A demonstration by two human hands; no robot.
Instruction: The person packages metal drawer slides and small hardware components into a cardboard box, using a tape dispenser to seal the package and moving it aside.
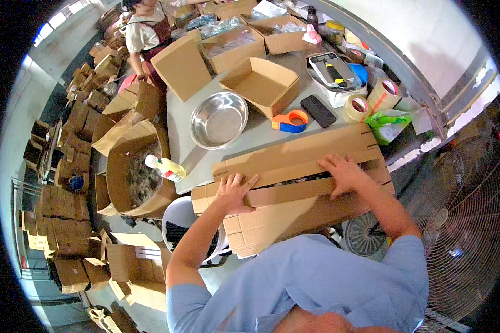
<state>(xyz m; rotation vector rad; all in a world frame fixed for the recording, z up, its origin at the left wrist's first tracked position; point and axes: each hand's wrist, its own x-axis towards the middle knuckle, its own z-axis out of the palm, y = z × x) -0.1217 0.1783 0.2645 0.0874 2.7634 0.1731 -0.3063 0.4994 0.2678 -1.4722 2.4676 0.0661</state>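
Observation:
In front of me lies a long cardboard box (294, 211) at the table's near edge. Its long flaps are folded partly inward, and a narrow gap between them shows dark contents that I cannot make out. My left hand (234, 193) rests on the box's left part with its fingers spread over the flaps. Toward the other end, my right hand (343, 173) lies open across the far flap and the gap. Beyond the box are an orange and blue tape dispenser (290, 121), a black phone (318, 111) and a shiny steel bowl (219, 120).
A shallow cardboard tray (261, 86), a scale (331, 70) and tape rolls (384, 94) stand farther back. A clear bottle (165, 167) is at the table's left edge, beside a large carton (136, 177). Another person (147, 33) stands far left. A fan (461, 222) is at right.

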